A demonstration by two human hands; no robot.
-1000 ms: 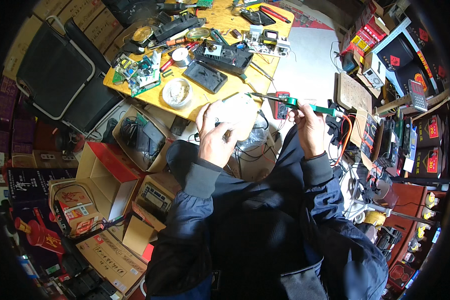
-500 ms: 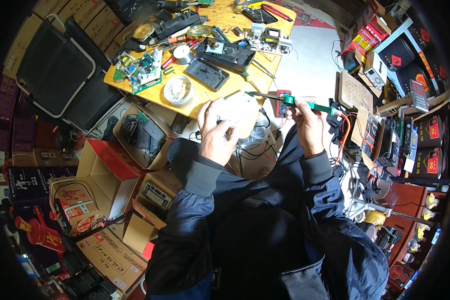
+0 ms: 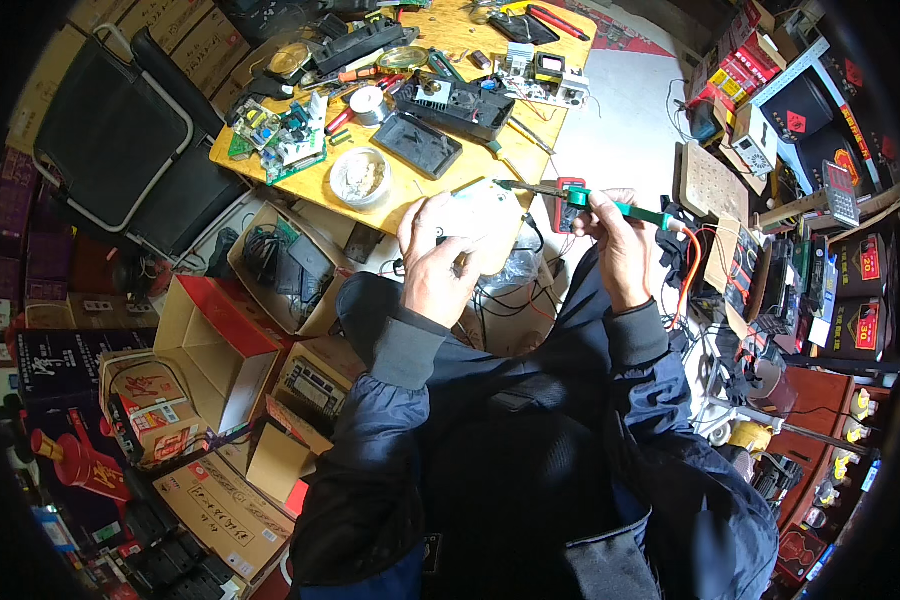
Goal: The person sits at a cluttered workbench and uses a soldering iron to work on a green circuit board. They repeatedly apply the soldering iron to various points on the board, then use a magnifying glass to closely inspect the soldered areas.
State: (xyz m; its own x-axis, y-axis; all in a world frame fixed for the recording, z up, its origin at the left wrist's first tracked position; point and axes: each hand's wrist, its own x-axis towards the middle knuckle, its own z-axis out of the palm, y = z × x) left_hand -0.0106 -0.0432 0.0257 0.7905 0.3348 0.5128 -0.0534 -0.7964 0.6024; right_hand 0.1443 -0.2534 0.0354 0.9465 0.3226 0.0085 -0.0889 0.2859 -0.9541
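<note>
Pale flat board (image 3: 485, 225) first: glare washes it out so badly I can't make out its face. It's over the near right corner of the yellow wooden tabletop (image 3: 407, 187); can't tell if it rests there or hangs just above. My left hand (image 3: 437, 265) has it pinched by the near left edge, between thumb and fingers. My right hand (image 3: 618, 245) pinches the green-handled soldering iron (image 3: 646, 215) with a slim dark shaft, tip right by the board's far edge. Touching or just short? Can't tell.

Handling-wise, I'd guess the board is light and stiff, kinda slick, and not fond of being bent, so I'd grip it by the rim, well away from the tip. The iron's probably light too, but I'd only trust the handle, and the orange cable (image 3: 697, 262) drooping off its back end might tug.

Room: left of the board, by the tabletop's near edge, there's a round clear plastic tub (image 3: 365, 204) of pale lumpy stuff, with a shallow black rectangular tray (image 3: 418, 145) behind it. A red handheld meter (image 3: 567, 222) shows past the right edge, under the iron. Most space looks to be toward me, past the near edge, though a slip there means a drop.
</note>
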